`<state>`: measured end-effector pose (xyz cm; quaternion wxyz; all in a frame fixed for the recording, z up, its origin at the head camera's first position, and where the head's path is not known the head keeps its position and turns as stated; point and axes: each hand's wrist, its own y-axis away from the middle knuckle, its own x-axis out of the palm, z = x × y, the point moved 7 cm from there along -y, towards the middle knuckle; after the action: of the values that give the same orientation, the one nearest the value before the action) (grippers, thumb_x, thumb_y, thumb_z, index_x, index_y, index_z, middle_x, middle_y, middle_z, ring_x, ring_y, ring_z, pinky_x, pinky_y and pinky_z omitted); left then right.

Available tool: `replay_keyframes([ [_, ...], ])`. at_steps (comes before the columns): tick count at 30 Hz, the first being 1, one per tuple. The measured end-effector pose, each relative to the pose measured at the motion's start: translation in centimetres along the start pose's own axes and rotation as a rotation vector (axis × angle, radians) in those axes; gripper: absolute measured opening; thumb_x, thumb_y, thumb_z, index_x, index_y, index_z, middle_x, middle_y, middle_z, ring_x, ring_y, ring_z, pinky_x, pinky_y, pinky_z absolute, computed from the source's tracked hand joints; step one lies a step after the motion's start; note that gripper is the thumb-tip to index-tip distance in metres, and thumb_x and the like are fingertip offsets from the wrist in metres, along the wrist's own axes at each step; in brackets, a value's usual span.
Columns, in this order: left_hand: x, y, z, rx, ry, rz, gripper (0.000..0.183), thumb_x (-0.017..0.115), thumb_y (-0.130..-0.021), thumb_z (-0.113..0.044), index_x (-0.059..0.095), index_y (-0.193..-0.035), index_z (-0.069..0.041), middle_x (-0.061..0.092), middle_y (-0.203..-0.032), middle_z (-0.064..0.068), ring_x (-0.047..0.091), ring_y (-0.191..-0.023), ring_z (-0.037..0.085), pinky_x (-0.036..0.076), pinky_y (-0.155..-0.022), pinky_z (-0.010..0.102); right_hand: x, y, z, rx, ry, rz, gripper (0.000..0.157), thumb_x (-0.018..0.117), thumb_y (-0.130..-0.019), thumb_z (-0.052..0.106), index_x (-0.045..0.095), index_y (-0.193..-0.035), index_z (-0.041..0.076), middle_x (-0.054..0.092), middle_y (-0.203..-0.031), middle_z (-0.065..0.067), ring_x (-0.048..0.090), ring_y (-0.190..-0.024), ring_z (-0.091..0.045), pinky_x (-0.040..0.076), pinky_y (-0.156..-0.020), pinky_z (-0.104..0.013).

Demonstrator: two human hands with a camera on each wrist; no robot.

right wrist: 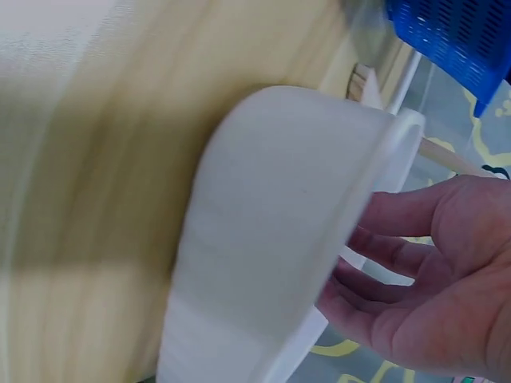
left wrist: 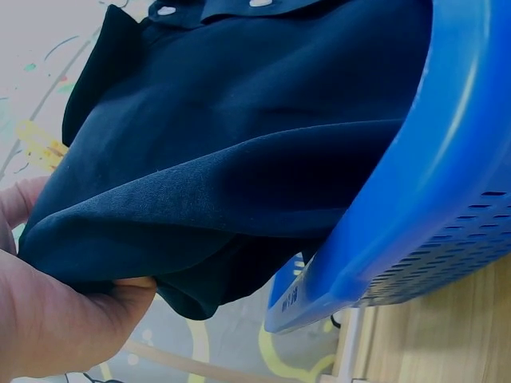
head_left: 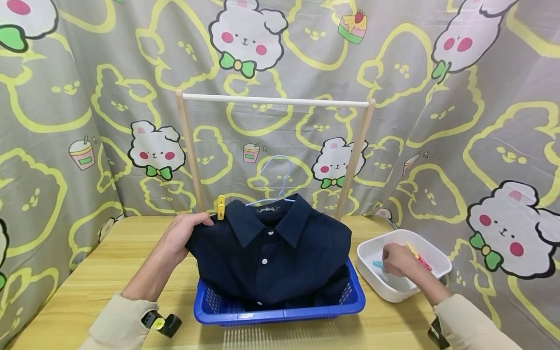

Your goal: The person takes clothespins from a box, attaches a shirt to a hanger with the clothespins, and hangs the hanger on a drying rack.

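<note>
1. The blue basket (head_left: pixel 238 319) is sitting nearest on the worktop (head_left: pixel 98 274), holding the navy shirt's (head_left: pixel 299 265) lower part.
2. Right of it, the white tub (head_left: pixel 379 286) is holding turquoise (head_left: pixel 377 264), yellow (head_left: pixel 411 249) and pink pegs (head_left: pixel 423 263); the right grip (head_left: pixel 400 260) is hanging inside, but I can't tell whether it's grasping one.
3. The left grip (head_left: pixel 180 234) is pinching the shirt's shoulder, near a yellow clip (head_left: pixel 221 208); only the left-wrist view is showing a fingertip beneath the cloth.
4. A blue hanger (head_left: pixel 283 187) is rising from the collar, the rack (head_left: pixel 275 100) standing behind.

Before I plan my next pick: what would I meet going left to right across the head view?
Left hand → yellow plastic clothespin → thin pale-blue hanger → white rounded-rectangular tub with the right hand in it.
</note>
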<state>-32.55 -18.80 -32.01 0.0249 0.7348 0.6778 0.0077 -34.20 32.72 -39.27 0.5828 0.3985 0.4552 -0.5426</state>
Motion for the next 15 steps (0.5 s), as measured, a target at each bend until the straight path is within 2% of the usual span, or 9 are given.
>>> replay_keyframes([
  [5,-0.1,0.0,0.1,-0.005,0.013,-0.006,0.027,0.063,-0.091,-0.012,0.068,-0.065,-0.019,0.056,-0.068,-0.007,0.058,-0.067,0.012,0.053,-0.067,0.027,-1.2,-0.4,0.2,-0.010,0.011,-0.052,0.012,0.072,-0.072,0.006,0.062,-0.079,0.004,0.061,-0.075,-0.009,0.054,-0.069,-0.026,0.045,-0.064,-0.038],
  [15,-0.1,-0.1,-0.1,0.006,0.008,-0.022,0.028,0.063,-0.090,-0.012,0.067,-0.063,-0.019,0.054,-0.067,-0.007,0.057,-0.066,0.012,0.053,-0.066,0.027,-3.6,-0.1,1.6,-0.063,-0.002,-0.173,0.015,0.069,-0.075,0.008,0.064,-0.084,-0.002,0.066,-0.080,-0.014,0.061,-0.074,-0.031,0.050,-0.072,-0.048],
])
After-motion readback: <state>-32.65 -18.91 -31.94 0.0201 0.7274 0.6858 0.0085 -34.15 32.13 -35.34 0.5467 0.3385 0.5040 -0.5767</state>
